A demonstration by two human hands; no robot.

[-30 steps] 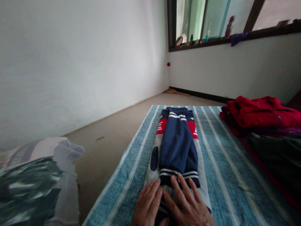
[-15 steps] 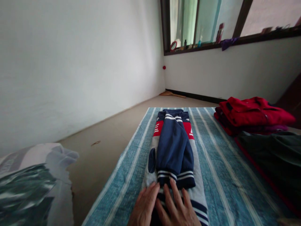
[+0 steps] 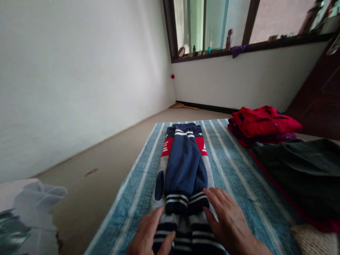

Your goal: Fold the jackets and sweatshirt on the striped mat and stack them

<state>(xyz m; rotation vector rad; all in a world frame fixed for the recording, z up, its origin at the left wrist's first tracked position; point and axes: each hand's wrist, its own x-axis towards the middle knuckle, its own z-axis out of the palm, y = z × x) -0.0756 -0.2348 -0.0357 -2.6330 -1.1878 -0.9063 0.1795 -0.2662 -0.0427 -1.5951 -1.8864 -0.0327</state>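
Observation:
A folded sweatshirt [image 3: 186, 163], navy, red and grey with white stripes, lies lengthwise on a blue striped cloth. Its navy sleeves are laid over the body, striped cuffs toward me. My left hand [image 3: 150, 232] rests at the near left side of the sweatshirt, thumb and fingers apart, with the thumb over the striped hem. On the other side, my right hand [image 3: 228, 217] is open, its fingertips by the right cuff and the thumb just below it. Neither hand has cloth visibly gathered in it.
The blue striped cloth [image 3: 132, 198] covers the surface under the sweatshirt. To the right are a stack of red folded clothes [image 3: 262, 122], a dark green garment [image 3: 300, 166] and a beige knitted item [image 3: 316, 239]. A white plastic bag [image 3: 34, 205] is at lower left.
My hands have moved apart from the middle of the hem to either side of the sweatshirt. The view has turned right, bringing the beige knitted item and the door into sight.

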